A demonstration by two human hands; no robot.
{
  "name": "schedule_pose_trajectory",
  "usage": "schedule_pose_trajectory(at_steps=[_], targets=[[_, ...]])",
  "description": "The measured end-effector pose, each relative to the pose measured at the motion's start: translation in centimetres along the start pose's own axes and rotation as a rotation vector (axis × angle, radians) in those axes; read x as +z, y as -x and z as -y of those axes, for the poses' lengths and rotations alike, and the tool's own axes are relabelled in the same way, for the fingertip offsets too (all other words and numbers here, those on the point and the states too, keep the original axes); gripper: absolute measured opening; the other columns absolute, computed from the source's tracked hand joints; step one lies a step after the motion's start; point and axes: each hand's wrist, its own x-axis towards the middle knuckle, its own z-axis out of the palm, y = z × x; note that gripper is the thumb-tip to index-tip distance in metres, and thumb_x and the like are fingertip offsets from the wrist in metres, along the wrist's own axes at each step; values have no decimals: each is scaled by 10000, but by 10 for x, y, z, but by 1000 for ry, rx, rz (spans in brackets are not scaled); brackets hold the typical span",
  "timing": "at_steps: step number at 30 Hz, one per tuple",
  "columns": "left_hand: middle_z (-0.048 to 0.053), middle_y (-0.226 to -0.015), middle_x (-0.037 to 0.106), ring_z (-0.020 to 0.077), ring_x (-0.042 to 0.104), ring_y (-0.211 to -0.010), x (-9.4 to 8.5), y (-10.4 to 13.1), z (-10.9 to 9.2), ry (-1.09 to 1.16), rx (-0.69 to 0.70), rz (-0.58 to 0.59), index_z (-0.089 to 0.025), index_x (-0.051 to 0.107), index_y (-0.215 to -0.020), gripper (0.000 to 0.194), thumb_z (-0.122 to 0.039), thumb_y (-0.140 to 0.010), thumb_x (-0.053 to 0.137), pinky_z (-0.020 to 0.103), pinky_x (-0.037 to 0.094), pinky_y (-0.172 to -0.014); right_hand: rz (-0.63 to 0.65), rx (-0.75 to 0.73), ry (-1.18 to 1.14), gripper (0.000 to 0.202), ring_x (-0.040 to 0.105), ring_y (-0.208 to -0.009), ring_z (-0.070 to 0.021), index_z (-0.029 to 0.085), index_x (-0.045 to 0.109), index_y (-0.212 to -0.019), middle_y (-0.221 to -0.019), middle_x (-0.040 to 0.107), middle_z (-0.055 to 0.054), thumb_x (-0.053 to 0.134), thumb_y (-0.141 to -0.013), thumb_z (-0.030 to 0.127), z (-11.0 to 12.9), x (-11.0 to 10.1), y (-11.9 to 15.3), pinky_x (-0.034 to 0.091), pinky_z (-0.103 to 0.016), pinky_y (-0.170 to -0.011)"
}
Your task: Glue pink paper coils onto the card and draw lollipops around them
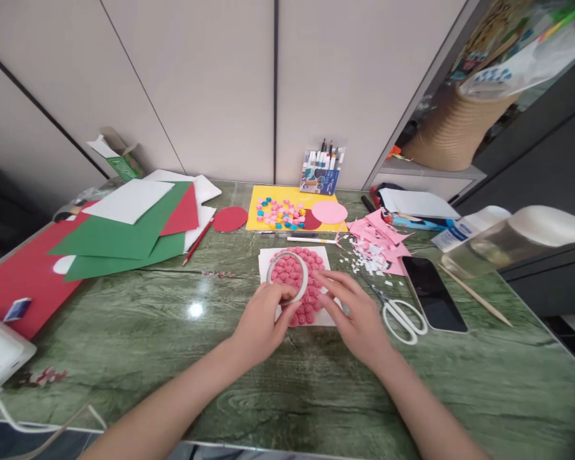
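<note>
Two bare forearms (182, 390) are seen nearest the camera, stretched in over the table's front edge. A whitish ring (305, 275) is pinched between thumb and fingers of the left hand (263, 319), tilted over the pink paper coils (307, 315) packed on a white sheet (264, 258). The right hand (359, 313) is spread loosely, fingertips at the coils' right side; whether they are touched cannot be told, nor whether the ring is rested on the coils. Coils could be flattened or nudged out of place if the ring is tipped or pressed too hard; the sheet could be dragged if caught by a finger. If the right hand is swung outward, the scissors (389, 302), lying just beside it, could be knocked, then the phone (434, 294). White scraps (371, 260) could be swept onto the sheet by a careless sleeve-side pass. Forward room is limited by a marker (311, 240) and yellow card (253, 220); most open room is offered by the green tabletop (138, 332) on the left, short of the coloured sheets (119, 230).
</note>
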Motion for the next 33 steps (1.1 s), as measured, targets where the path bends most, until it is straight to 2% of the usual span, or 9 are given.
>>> schedule_pose_trajectory(at_steps=[2,5,8,11,14,17,20,27,33], targets=[[5,-783,580,138,531,-722,1,1,-1,17,13,1,-193,491,-906,33,-213,-881,482,256,436,-671,-11,-89,17,353,558,-1077,-185,291,544,-1232,-1211,556,-67,458,-898,216,0,6,2,462,-349,-920],[1,-781,580,136,526,-718,1,1,-1,14,28,-5,-198,488,-910,33,-198,-877,493,247,430,-654,-3,-114,-13,326,563,-1058,-169,288,585,-1173,-1158,579,-60,469,-891,174,1,11,5,474,-330,-908],[3,-772,582,139,526,-706,0,1,0,1,56,-20,-195,489,-912,37,-199,-876,498,249,428,-638,2,-52,-62,238,582,-995,-170,271,641,-1053,-1062,607,-55,501,-877,193,5,12,6,487,-328,-867],[7,-782,597,137,530,-705,1,1,0,-31,135,-27,-185,489,-921,50,-182,-873,505,260,422,-660,-68,71,-118,144,604,-885,-166,258,649,-955,-983,613,-42,552,-852,239,9,11,5,494,-335,-820],[15,-779,614,142,530,-696,4,2,1,-109,283,-30,-169,486,-934,66,-145,-873,488,289,406,-687,-135,137,-132,247,604,-766,-138,275,594,-1097,-1061,579,-49,545,-855,266,9,10,4,498,-342,-788],[23,-745,606,152,514,-672,6,2,2,-183,381,-28,-160,486,-918,64,-129,-878,447,309,388,-679,-105,118,-82,310,602,-836,-145,303,565,-1177,-1131,560,-49,511,-876,254,6,9,5,485,-330,-800],[30,-730,594,157,504,-664,6,2,2,-201,385,-28,-156,476,-889,60,-141,-885,418,316,372,-669,-129,96,-74,240,588,-929,-158,294,626,-1076,-1063,588,-34,528,-867,230,4,9,5,480,-297,-781],[5,-625,546,143,455,-595,-2,-1,-2,-275,307,48,-163,500,-737,196,-224,-898,407,303,299,-619,-160,27,-56,109,597,-866,-134,250,666,-874,-901,611,-9,586,-827,192,11,10,4,472,-274,-787],[-13,-555,517,124,430,-540,-3,-2,-3,-289,341,3,-160,508,-662,226,-196,-872,434,295,296,-612,-286,-66,170,320,591,-840,-150,238,591,-1141,-1045,576,-66,585,-827,175,6,12,6,463,-340,-794]])
